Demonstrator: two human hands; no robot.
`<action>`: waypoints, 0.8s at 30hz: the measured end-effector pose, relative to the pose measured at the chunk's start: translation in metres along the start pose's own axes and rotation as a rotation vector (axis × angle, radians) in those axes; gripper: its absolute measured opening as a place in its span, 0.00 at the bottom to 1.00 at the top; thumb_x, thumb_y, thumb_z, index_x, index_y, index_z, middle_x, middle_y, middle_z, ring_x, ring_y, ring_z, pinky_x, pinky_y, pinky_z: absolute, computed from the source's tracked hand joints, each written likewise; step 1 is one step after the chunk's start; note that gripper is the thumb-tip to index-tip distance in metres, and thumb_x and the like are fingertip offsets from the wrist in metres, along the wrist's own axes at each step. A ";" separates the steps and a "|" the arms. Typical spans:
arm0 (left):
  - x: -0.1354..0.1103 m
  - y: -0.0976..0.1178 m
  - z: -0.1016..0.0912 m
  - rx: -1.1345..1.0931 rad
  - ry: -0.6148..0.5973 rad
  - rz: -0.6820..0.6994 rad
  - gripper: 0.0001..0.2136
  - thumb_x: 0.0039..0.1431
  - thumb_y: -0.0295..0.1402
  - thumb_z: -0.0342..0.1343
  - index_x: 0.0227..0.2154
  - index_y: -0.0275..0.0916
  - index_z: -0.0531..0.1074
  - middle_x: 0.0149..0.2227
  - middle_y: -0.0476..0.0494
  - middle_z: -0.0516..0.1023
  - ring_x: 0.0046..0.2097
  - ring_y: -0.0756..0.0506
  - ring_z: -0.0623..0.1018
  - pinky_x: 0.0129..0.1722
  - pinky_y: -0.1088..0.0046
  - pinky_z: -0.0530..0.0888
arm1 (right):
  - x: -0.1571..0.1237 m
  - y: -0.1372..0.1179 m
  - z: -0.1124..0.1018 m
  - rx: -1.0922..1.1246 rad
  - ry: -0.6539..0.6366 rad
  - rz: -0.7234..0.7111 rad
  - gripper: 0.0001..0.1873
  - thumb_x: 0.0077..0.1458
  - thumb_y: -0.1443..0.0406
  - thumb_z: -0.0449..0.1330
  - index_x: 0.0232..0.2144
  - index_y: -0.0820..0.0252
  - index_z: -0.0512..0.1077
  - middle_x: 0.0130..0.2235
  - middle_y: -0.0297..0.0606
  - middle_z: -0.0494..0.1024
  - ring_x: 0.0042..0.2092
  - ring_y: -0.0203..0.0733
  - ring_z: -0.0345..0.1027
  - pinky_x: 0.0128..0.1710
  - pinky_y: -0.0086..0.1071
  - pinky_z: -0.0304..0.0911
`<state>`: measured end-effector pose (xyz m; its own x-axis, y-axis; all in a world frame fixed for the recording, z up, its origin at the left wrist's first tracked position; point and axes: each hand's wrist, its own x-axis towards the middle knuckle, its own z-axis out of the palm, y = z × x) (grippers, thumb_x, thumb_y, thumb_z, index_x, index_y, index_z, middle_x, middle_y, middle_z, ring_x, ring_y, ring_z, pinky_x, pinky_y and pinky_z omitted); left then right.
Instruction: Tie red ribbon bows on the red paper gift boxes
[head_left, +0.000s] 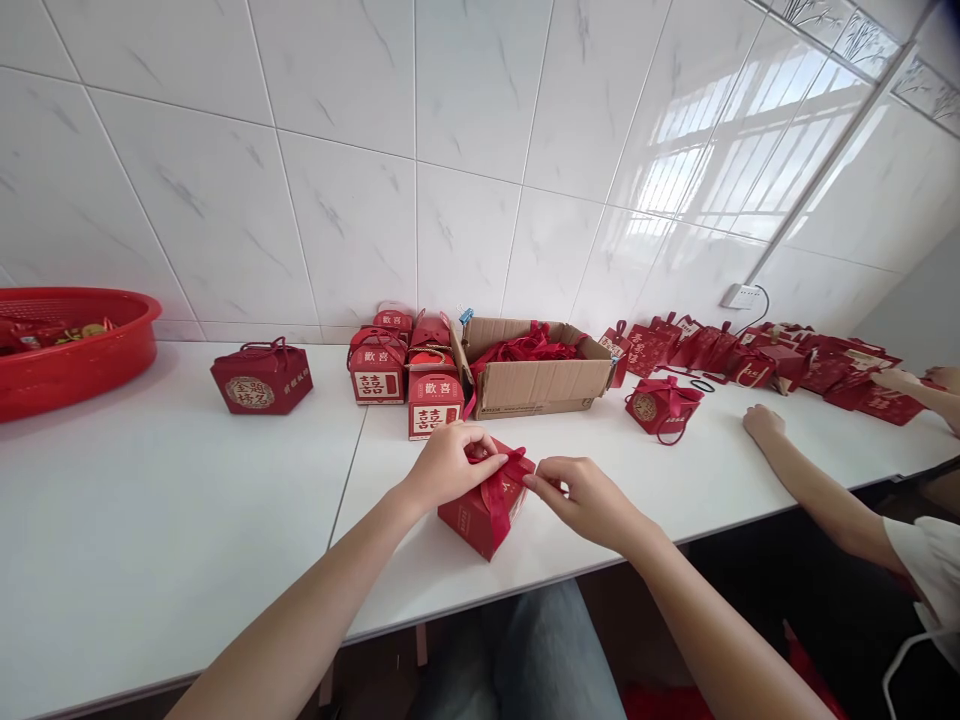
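Note:
Right in front of me on the white table stands a small red gift box [466,520]. A red ribbon [497,505] is tied in a bow at its top, one tail hanging down the side. My left hand [450,465] reaches over the box from the left, thumb and fingers pinching the ribbon near the knot. From the right, my right hand [589,495] pinches the other side of the bow between thumb and forefinger. The fingertips of both hands are close together, and the knot is partly hidden behind them.
Behind is an open cardboard box [544,390] full of red ribbons, beside several stacked red gift boxes [377,370]. Single boxes stand left [261,378] and right [664,408]. A red plastic basket [82,365] is far left. A co-worker's arm [817,480] rests at right near many red boxes.

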<state>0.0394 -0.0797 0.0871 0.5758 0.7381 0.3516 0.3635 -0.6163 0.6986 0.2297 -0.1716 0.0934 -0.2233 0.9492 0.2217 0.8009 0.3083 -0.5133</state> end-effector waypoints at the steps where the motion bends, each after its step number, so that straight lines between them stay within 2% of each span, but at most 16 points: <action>1: 0.000 0.000 0.000 0.023 0.007 0.005 0.10 0.55 0.38 0.58 0.23 0.39 0.72 0.31 0.48 0.78 0.35 0.46 0.74 0.36 0.70 0.68 | -0.002 -0.004 0.001 0.003 -0.006 -0.030 0.19 0.63 0.59 0.47 0.21 0.59 0.56 0.22 0.31 0.63 0.25 0.33 0.52 0.27 0.28 0.49; 5: 0.000 0.000 0.000 0.079 0.034 0.015 0.12 0.55 0.38 0.58 0.20 0.39 0.71 0.29 0.49 0.77 0.34 0.47 0.73 0.37 0.69 0.67 | -0.009 -0.014 0.009 -0.011 -0.025 -0.080 0.18 0.63 0.61 0.48 0.21 0.58 0.55 0.23 0.32 0.62 0.26 0.34 0.51 0.28 0.29 0.49; 9: 0.001 -0.004 0.001 0.074 0.027 -0.013 0.12 0.54 0.39 0.59 0.20 0.39 0.72 0.28 0.49 0.77 0.33 0.47 0.73 0.35 0.70 0.67 | -0.011 -0.015 0.015 0.075 -0.044 -0.020 0.18 0.63 0.60 0.47 0.21 0.59 0.54 0.22 0.31 0.61 0.25 0.33 0.49 0.27 0.28 0.49; 12: 0.003 -0.007 0.001 0.076 0.027 -0.029 0.12 0.54 0.40 0.59 0.21 0.40 0.74 0.28 0.48 0.78 0.33 0.46 0.73 0.36 0.69 0.68 | -0.013 -0.013 0.013 0.184 -0.124 -0.038 0.19 0.63 0.60 0.47 0.20 0.59 0.55 0.21 0.29 0.58 0.24 0.32 0.48 0.26 0.28 0.49; 15: 0.003 -0.008 0.000 0.079 0.029 -0.044 0.12 0.54 0.43 0.59 0.22 0.41 0.76 0.28 0.47 0.78 0.34 0.44 0.73 0.37 0.67 0.68 | -0.014 -0.010 0.006 0.209 -0.165 -0.066 0.20 0.63 0.57 0.48 0.21 0.60 0.59 0.21 0.29 0.62 0.25 0.32 0.52 0.27 0.27 0.52; 17: 0.003 -0.006 -0.003 0.043 0.005 -0.045 0.13 0.54 0.45 0.58 0.24 0.41 0.76 0.30 0.47 0.79 0.35 0.44 0.74 0.36 0.69 0.69 | -0.010 -0.004 -0.001 0.150 -0.080 -0.029 0.21 0.63 0.55 0.48 0.22 0.60 0.63 0.23 0.31 0.66 0.26 0.33 0.57 0.28 0.29 0.54; 21: -0.001 -0.003 -0.018 -0.078 -0.033 -0.011 0.16 0.60 0.47 0.51 0.33 0.41 0.77 0.34 0.46 0.79 0.37 0.45 0.74 0.36 0.71 0.69 | 0.007 0.010 -0.013 0.131 0.207 0.064 0.20 0.63 0.54 0.45 0.30 0.60 0.69 0.31 0.38 0.74 0.32 0.37 0.65 0.31 0.31 0.60; 22: -0.002 -0.003 -0.023 -0.077 -0.022 -0.008 0.16 0.61 0.46 0.50 0.32 0.40 0.76 0.34 0.45 0.78 0.37 0.46 0.74 0.36 0.71 0.68 | 0.012 0.012 -0.015 0.151 0.227 0.068 0.18 0.63 0.54 0.47 0.34 0.59 0.69 0.35 0.39 0.75 0.33 0.38 0.67 0.32 0.31 0.62; 24: -0.004 -0.004 -0.033 -0.031 -0.014 -0.017 0.16 0.60 0.46 0.50 0.29 0.39 0.73 0.31 0.46 0.76 0.34 0.47 0.72 0.34 0.72 0.67 | 0.020 0.014 -0.014 0.183 0.184 0.064 0.14 0.60 0.56 0.52 0.40 0.58 0.70 0.41 0.40 0.76 0.35 0.38 0.69 0.33 0.32 0.65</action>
<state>0.0119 -0.0710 0.1031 0.5798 0.7446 0.3308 0.3505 -0.5945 0.7237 0.2444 -0.1492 0.1027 -0.0577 0.9449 0.3223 0.6925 0.2704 -0.6688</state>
